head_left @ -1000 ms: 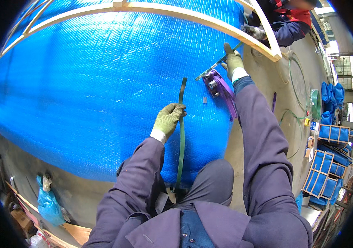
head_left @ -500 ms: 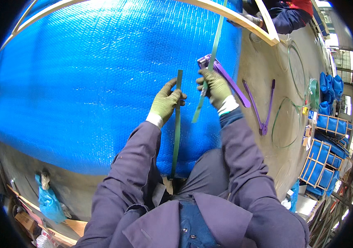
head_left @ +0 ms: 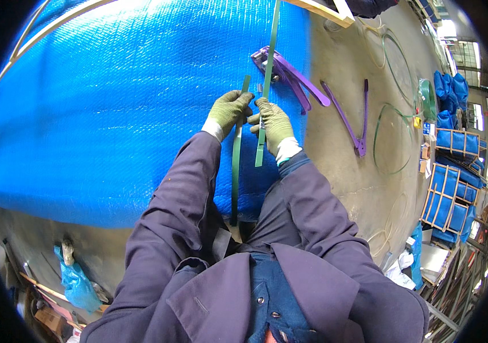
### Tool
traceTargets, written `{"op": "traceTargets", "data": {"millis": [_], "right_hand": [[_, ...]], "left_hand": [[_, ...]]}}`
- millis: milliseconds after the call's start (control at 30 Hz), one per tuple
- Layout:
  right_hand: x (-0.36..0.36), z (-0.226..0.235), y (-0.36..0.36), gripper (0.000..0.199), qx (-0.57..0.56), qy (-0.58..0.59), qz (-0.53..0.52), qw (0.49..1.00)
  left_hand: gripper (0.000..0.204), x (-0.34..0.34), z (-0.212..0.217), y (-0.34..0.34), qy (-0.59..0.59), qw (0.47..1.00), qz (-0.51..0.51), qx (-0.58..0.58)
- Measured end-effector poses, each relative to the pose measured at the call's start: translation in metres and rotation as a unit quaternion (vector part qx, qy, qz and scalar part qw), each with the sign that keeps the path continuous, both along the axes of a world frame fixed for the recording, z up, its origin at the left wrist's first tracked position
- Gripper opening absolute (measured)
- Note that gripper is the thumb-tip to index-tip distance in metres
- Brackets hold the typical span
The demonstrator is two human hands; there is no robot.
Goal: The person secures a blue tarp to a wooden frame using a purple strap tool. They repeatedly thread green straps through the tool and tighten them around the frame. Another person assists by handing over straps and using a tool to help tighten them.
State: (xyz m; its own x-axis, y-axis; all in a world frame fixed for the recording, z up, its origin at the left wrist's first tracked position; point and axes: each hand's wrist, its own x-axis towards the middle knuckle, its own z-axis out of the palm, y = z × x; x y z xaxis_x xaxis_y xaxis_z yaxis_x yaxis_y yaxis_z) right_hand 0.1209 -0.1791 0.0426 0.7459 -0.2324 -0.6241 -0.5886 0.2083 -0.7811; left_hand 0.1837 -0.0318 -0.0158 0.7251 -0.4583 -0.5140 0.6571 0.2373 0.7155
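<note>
My left hand (head_left: 228,111), in a greenish glove, pinches the upper end of one green strap (head_left: 236,166), which runs down over the package's near edge. Close beside it, my right hand (head_left: 276,123), gloved alike, has its fingers closed on another green strap (head_left: 273,43) that comes from the far side, its loose end hanging below the palm. A small metallic piece shows by my right fingertips; its kind is unclear. Just beyond lies a purple strapping tool (head_left: 298,80) with two handles, on the blue bubble wrap (head_left: 112,114) of a large package.
A long-handled purple tool (head_left: 360,143) lies spread on the floor to the right. Near it are loops of green strap (head_left: 394,170). Wooden slats (head_left: 327,11) cross the far edge. Blue crated bundles (head_left: 447,194) stand far right; a blue bag (head_left: 78,286) lies lower left.
My hands have come closer together, and the right one has drawn away from the purple strapping tool. The whole view has shifted, and the other person at the far right is mostly out of it.
</note>
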Motion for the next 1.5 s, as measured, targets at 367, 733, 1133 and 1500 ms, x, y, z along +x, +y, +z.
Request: {"op": "traceTargets", "data": {"millis": [367,733,1133,1500], "right_hand": [[0.001,-0.014,0.005,0.062,0.063,0.002,-0.019,0.998],[-0.019,-0.029,-0.022,0.043,-0.094,0.037,0.136,0.985],[0.116,0.031,-0.163,0.097,-0.509,-0.003,0.3,0.807],[0.141,0.0,-0.187,0.053,-0.214,0.207,0.402,0.866]], "left_hand": [[0.039,0.005,0.02,-0.002,0.067,0.987,-0.061,-0.133],[0.032,0.008,-0.016,-0.001,0.016,0.988,-0.111,-0.103],[0.03,0.011,-0.011,-0.005,0.089,0.996,0.007,0.025],[0.027,0.019,-0.03,-0.006,0.067,0.994,0.076,0.05]]}}
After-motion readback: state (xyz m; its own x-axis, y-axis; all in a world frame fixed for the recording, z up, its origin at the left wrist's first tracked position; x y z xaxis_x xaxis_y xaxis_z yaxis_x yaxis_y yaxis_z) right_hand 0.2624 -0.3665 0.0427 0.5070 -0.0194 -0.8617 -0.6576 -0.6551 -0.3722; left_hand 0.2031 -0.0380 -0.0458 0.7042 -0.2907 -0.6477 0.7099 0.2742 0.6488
